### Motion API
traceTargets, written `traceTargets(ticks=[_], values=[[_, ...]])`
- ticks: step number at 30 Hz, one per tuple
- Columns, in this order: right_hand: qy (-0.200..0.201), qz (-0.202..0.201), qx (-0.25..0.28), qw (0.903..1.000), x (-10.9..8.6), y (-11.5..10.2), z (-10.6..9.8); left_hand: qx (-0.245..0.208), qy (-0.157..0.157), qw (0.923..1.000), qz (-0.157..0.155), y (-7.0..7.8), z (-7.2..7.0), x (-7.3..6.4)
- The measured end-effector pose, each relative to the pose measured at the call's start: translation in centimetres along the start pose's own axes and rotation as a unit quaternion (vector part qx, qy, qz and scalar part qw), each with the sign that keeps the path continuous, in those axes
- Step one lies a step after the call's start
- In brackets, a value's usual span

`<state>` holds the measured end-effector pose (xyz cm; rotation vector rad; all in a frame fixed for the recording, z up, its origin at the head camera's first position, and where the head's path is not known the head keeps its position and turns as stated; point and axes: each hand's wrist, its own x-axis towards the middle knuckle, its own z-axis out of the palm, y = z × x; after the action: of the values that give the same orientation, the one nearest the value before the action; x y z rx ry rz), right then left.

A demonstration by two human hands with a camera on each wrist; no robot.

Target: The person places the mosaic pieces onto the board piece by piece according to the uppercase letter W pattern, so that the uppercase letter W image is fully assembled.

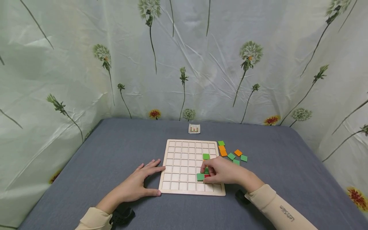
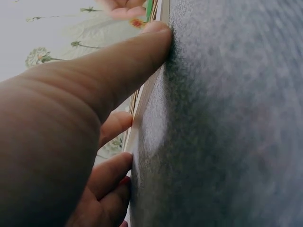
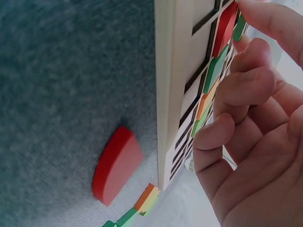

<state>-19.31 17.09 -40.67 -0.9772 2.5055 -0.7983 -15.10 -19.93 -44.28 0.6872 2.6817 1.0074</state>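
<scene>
A wooden grid board (image 1: 179, 161) lies flat on the table. At its left edge my left hand (image 1: 141, 182) rests with fingers spread, thumb at the near corner and fingertips against the frame. Over the board's right part, my right hand (image 1: 225, 171) pinches a green tile (image 1: 200, 177) between thumb and fingers, just left of a red tile (image 1: 207, 176). Farther up that column sit another green tile (image 3: 216, 68), an orange tile (image 3: 207, 98) and a light green tile (image 1: 206, 156). The right hand partly covers this column in the head view.
Several loose green and orange tiles (image 1: 238, 152) lie right of the board. A loose red tile (image 3: 118, 165) rests on the cloth beside it. Behind the board is a small pattern card (image 1: 194, 128). A flowered curtain (image 1: 201, 64) hangs behind the grey table (image 1: 129, 140).
</scene>
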Motion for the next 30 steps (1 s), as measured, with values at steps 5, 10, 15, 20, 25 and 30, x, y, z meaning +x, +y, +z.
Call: traceTargets(ticks=[5,10,15,20,25,30], values=[[0.003,0.002,-0.013,0.9999,0.19,-0.05,0.07,0.003,0.008,0.9999,0.006,-0.05,0.14,-0.03],[0.005,0.006,-0.013,0.9999,0.27,-0.12,0.04,0.000,0.009,1.0000,0.002,-0.04,0.10,-0.01],[0.008,0.009,-0.022,0.9997,0.36,-0.20,0.00,0.002,0.007,1.0000,0.000,-0.05,-0.02,0.06],[0.007,0.011,-0.024,0.9996,0.38,-0.42,-0.05,0.005,0.006,1.0000,0.001,-0.05,-0.14,0.11],[0.001,0.016,-0.011,0.9998,0.31,-0.60,0.03,0.000,0.006,1.0000,0.004,-0.12,-0.05,-0.03],[-0.002,0.015,-0.009,0.9998,0.25,-0.61,0.26,-0.002,0.007,1.0000,0.006,-0.34,0.22,-0.13]])
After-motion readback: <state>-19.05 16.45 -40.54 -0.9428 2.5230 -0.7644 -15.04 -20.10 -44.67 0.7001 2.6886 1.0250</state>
